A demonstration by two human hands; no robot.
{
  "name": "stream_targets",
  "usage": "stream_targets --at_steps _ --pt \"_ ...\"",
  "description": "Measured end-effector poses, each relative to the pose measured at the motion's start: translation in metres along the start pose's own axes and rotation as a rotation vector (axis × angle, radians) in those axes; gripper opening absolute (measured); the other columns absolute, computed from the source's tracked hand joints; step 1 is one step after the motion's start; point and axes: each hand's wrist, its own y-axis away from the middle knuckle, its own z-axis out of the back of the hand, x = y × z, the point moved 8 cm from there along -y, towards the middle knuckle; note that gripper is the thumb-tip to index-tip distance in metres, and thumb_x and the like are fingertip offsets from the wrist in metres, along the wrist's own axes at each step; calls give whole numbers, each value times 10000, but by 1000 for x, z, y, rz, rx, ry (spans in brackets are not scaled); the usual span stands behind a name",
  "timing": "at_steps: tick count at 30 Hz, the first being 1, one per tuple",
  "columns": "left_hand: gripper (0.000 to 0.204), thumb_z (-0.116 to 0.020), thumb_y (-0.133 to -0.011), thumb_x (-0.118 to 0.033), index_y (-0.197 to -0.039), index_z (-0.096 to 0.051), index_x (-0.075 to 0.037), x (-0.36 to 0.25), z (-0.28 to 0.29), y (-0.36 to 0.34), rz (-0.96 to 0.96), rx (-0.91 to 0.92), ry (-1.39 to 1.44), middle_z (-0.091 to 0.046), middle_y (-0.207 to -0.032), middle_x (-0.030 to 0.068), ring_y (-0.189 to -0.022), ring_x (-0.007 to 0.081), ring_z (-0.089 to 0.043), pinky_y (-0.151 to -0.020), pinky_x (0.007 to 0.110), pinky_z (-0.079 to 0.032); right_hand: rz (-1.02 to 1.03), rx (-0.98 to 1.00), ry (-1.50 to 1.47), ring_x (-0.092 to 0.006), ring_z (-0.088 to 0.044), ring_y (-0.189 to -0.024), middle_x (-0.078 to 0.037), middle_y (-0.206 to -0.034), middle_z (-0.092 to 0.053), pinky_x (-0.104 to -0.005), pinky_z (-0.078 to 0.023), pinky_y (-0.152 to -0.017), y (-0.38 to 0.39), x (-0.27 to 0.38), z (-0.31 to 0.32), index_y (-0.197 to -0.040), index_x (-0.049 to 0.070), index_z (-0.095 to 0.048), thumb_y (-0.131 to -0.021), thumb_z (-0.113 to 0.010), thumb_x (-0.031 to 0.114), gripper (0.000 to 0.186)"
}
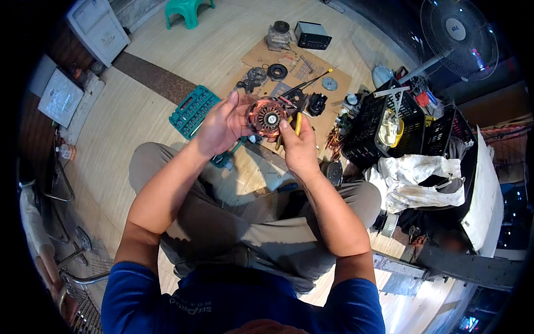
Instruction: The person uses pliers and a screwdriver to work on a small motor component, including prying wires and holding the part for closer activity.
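My left hand (225, 123) is closed round the left side of a round motor part (264, 114) with copper windings and a slotted centre, held up above the floor. My right hand (300, 143) grips yellow-handled pliers (298, 123), its thumb pressing on the lower right of the motor part. The pliers' jaws are mostly hidden. Beyond my hands, black round parts (276, 72) and small metal pieces lie on a cardboard sheet (339, 75). A teal socket case (193, 107) lies open left of the motor part.
Black crates (359, 147) with tools, white cloth (417, 183) and a standing fan (456, 30) are at the right. A car stereo (312, 38) and metal housing (278, 38) sit at the back. A green stool (189, 12) stands beyond; metal chair tubing (83, 278) is at the lower left.
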Motion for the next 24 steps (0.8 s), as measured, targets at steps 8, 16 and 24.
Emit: stream_targets --at_steps 8,16,24 --pt "383 -509 -976 -168 -1306 -439 14 13 -4 -3 -140 -47 -55 -571 -1239 127 -1139 213 -575 -952 387 -494 53 -95 -175 -171 -642 -829 -95 -1008 -632 -301 -555 -700 -7 -3 8 -1125 9 -502 -984 -491 95 166" --pt "526 -591 -920 -100 -1385 -361 -19 23 4 -6 -130 -99 -150 -502 -1333 124 -1221 247 -515 -1000 427 -457 -10 -101 -211 -130 -617 -845 -67 -1017 -623 -268 -535 -726 -2 -13 1 -1143 20 -494 -952 -525 27 194" --pt "453 -526 -927 -18 -1358 -386 -11 19 2 -5 -153 -136 -107 -558 -1244 117 -1141 199 -567 -964 371 -485 -46 -84 -191 -132 -628 -834 -67 -1010 -625 -269 -548 -725 -1 -17 -1 -1127 22 -498 -945 -540 24 188"
